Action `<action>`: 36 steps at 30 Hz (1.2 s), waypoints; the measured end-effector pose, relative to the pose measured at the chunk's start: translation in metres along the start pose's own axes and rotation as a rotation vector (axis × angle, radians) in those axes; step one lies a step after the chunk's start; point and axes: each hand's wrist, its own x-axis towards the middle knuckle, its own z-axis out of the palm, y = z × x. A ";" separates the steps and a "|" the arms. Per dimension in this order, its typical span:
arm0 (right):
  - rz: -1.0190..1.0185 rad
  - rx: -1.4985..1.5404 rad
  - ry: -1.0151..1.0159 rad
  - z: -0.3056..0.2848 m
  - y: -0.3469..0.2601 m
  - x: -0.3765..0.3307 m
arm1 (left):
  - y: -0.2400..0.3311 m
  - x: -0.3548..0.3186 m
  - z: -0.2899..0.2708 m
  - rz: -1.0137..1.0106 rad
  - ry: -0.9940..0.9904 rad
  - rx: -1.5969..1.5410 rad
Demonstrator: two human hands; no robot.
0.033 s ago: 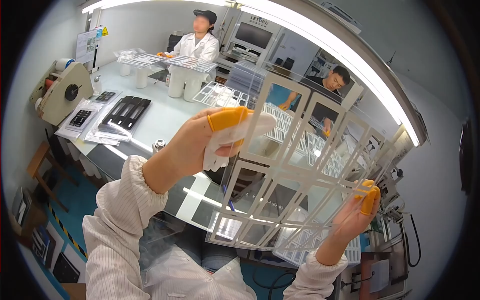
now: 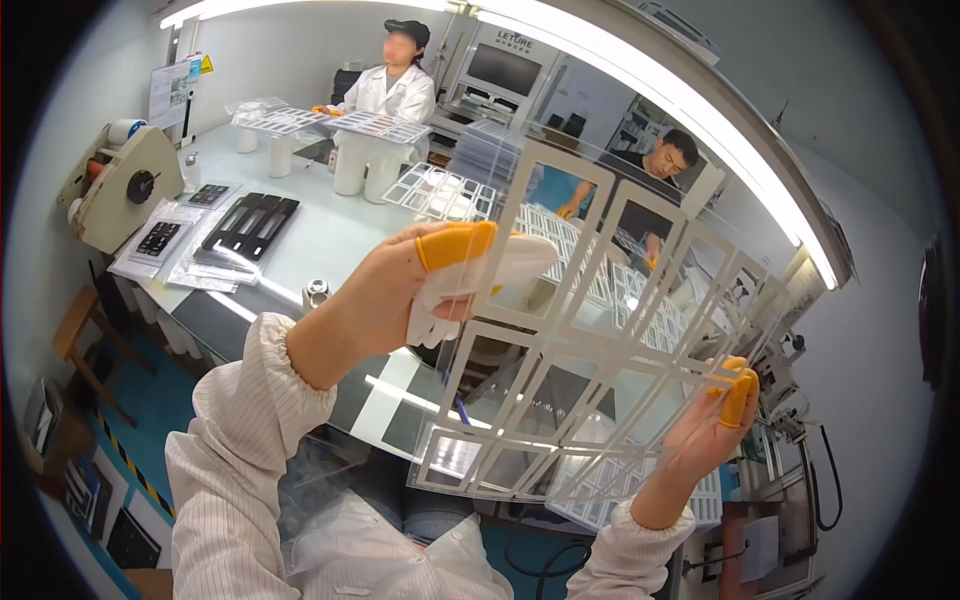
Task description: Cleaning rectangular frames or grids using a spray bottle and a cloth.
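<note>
A large clear sheet printed with pale rectangular frames (image 2: 585, 255) is held up, tilted, in front of me. My left hand (image 2: 380, 290), with orange finger cots, is closed round a folded white cloth (image 2: 450, 287). That cloth lies against the sheet's upper left part, and its far end shows beside the first frame. At the right edge of the sheet, my right hand (image 2: 697, 435) grips it between thumb and fingers, also in orange cots. Some of the left fingers are hidden by the cloth.
More framed sheets rest on white cylinders (image 2: 350, 165) across the glass-topped table (image 2: 330, 210). Black panels (image 2: 250, 230) and bagged parts (image 2: 160, 240) lie at the left, by a beige roll dispenser (image 2: 130, 185). Two co-workers (image 2: 405, 95) are at the far side.
My left hand and the cloth have shifted very slightly downward against the sheet. The right hand and the sheet stay nearly in place.
</note>
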 end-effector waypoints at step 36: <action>0.072 -0.065 0.284 -0.005 -0.014 0.041 | -0.015 -0.018 -0.045 0.007 -0.184 -0.221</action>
